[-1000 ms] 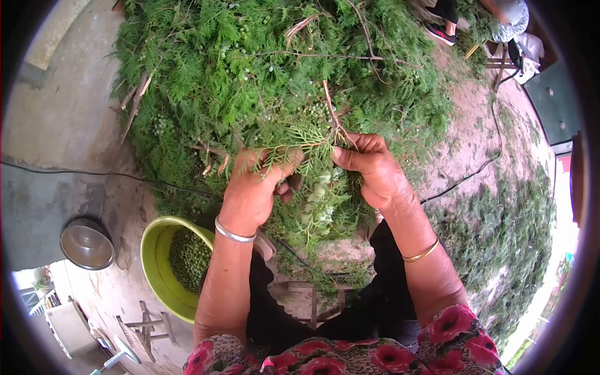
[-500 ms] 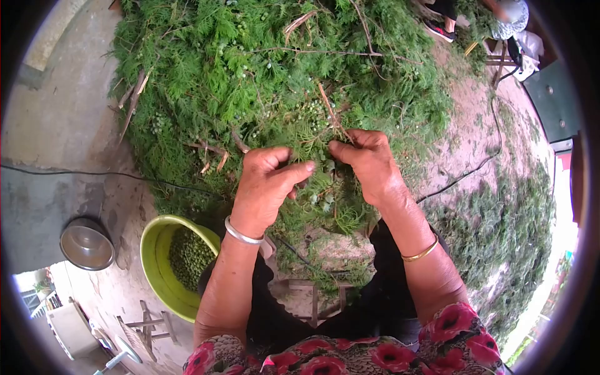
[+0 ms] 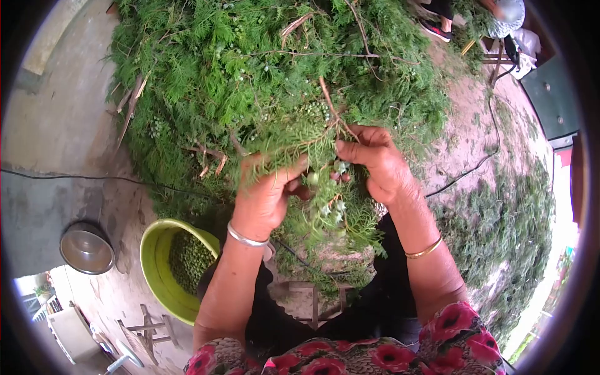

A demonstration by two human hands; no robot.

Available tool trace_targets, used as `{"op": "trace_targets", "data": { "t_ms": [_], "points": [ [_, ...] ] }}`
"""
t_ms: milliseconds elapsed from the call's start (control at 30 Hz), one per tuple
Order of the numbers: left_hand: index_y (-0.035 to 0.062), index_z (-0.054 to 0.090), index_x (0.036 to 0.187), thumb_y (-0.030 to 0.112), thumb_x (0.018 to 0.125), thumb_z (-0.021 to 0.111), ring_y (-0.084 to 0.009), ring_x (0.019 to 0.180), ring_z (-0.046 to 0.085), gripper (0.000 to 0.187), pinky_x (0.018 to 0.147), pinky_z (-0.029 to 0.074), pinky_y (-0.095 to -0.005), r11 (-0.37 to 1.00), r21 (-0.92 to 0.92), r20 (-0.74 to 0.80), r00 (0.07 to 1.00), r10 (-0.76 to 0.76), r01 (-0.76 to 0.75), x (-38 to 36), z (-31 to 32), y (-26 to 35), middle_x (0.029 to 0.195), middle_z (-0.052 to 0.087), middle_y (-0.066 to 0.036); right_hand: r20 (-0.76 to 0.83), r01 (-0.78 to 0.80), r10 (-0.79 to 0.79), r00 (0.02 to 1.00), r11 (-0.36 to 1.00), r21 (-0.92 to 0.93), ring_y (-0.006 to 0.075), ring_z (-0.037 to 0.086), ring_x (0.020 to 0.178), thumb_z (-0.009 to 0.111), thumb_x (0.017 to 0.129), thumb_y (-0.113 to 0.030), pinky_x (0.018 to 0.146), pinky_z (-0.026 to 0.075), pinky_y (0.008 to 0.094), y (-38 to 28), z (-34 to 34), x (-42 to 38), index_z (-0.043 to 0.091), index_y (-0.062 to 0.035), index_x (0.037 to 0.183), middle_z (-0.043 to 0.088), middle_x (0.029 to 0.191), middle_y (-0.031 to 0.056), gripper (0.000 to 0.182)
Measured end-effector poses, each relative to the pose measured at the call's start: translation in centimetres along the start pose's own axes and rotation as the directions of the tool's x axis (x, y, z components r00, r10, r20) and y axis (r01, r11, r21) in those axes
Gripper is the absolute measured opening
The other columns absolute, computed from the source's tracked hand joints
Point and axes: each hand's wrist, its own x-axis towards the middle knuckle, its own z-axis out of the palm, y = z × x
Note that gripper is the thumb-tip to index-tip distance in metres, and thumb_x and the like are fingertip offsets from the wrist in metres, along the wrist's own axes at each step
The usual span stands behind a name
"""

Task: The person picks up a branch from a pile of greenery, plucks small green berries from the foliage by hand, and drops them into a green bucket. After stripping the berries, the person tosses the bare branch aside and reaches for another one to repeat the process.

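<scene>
My right hand pinches the woody stem of a leafy green sprig in front of me. The sprig spreads left over part of my left hand. Pale green berries hang below the stem between my hands. My left thumb and fingers are bent close to a berry at the sprig, and leaves partly cover them; whether they grip it is unclear. Behind my hands lies a large heap of green branches. A yellow-green bucket holding many green berries stands at the lower left.
A metal bowl and a small wooden stool are at the left. A black cable crosses the floor. More greenery lies at the right. Another person's shoe shows at the upper right, near a green box.
The sprig has turned and now spreads over my left hand, with more berries showing below it. My right hand has shifted slightly right and down.
</scene>
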Motion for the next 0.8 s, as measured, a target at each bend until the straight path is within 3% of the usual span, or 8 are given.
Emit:
{"op": "trace_targets", "data": {
  "t_ms": [233,400,467,533,633,667,700,800],
  "points": [
    [0.0045,0.060,0.107,0.007,0.079,0.068,-0.0096,0.074,0.057,0.029,0.059,0.045,-0.0236,0.948,0.295,0.096,0.991,0.092,-0.117,0.3,-0.2,-1.8,0.092,0.063,-0.001,-0.006,0.059,-0.067,0.998,0.918,-0.392,0.0076,0.049,0.065,0.063,0.079,-0.008,0.059,0.042,0.0259,1.7,0.3,0.2,0.062,0.0059,0.084,0.060,0.071,0.0019,0.015],
    [0.0023,0.055,0.110,0.015,0.080,0.068,-0.0123,0.070,0.060,0.035,0.063,0.047,-0.0232,0.861,0.508,0.005,1.000,-0.007,0.003,-0.3,0.6,-1.5,0.090,0.063,-0.005,0.018,0.139,-0.166,0.986,0.752,-0.644,0.0069,0.047,0.061,0.062,0.078,-0.006,0.052,0.040,0.0282,1.3,1.2,-0.1,0.060,0.0057,0.074,0.056,0.063,0.0013,0.012],
    [0.0035,0.056,0.107,0.011,0.080,0.067,-0.0118,0.071,0.059,0.030,0.063,0.046,-0.0237,0.993,-0.118,-0.036,0.999,0.022,-0.026,0.2,0.6,-2.6,0.092,0.063,-0.006,-0.038,0.089,-0.100,0.994,0.973,-0.215,0.0089,0.049,0.059,0.061,0.080,-0.007,0.051,0.041,0.0282,1.8,1.4,-0.1,0.060,0.0051,0.075,0.056,0.063,0.0012,0.013],
    [-0.0001,0.057,0.103,0.007,0.083,0.060,-0.0202,0.075,0.062,0.021,0.063,0.055,-0.0323,0.983,-0.179,-0.135,0.991,0.026,-0.050,0.5,1.0,-2.3,0.092,0.064,-0.011,-0.025,0.009,-0.010,1.000,0.998,-0.061,0.0103,0.051,0.063,0.063,0.079,-0.007,0.052,0.042,0.0276,0.9,1.7,-0.4,0.060,0.0040,0.079,0.057,0.068,0.0022,0.011],
    [0.0016,0.055,0.106,0.012,0.082,0.060,-0.0160,0.059,0.051,0.027,0.054,0.047,-0.0331,0.859,-0.478,0.145,0.981,-0.130,0.184,1.4,-1.6,-2.9,0.088,0.061,-0.010,-0.160,-0.044,0.064,0.985,0.991,0.123,0.0130,0.054,0.074,0.066,0.078,-0.006,0.056,0.044,0.0280,0.6,1.8,-0.8,0.057,0.0015,0.090,0.056,0.081,0.0039,0.018],
    [0.0016,0.055,0.106,0.012,0.082,0.060,-0.0160,0.059,0.051,0.027,0.054,0.047,-0.0331,0.858,-0.479,0.145,0.981,-0.130,0.185,1.0,-1.2,-2.4,0.088,0.061,-0.010,-0.319,-0.007,0.055,0.946,0.989,0.149,0.0143,0.055,0.080,0.069,0.076,-0.006,0.060,0.046,0.0289,0.7,1.8,-0.9,0.054,0.0001,0.097,0.055,0.088,0.0046,0.026],
    [0.0028,0.056,0.101,0.008,0.080,0.059,-0.0160,0.062,0.052,0.022,0.054,0.045,-0.0309,0.881,-0.435,0.131,0.981,-0.143,0.186,0.5,-0.6,-1.6,0.084,0.060,-0.008,-0.146,-0.047,0.075,0.986,0.982,0.184,0.0141,0.051,0.089,0.072,0.073,-0.006,0.066,0.046,0.0324,0.7,0.4,-0.5,0.044,-0.0018,0.103,0.050,0.096,0.0049,0.041],
    [0.0029,0.057,0.097,0.002,0.076,0.056,-0.0179,0.065,0.055,0.020,0.053,0.046,-0.0295,0.930,-0.360,0.144,0.989,-0.026,0.077,0.7,-0.3,-1.1,0.079,0.059,-0.007,-0.247,0.025,0.029,0.969,0.977,0.212,0.0153,0.052,0.087,0.071,0.074,-0.005,0.064,0.047,0.0333,1.4,-0.1,0.2,0.044,-0.0009,0.101,0.051,0.096,0.0056,0.039]
  ]
}}
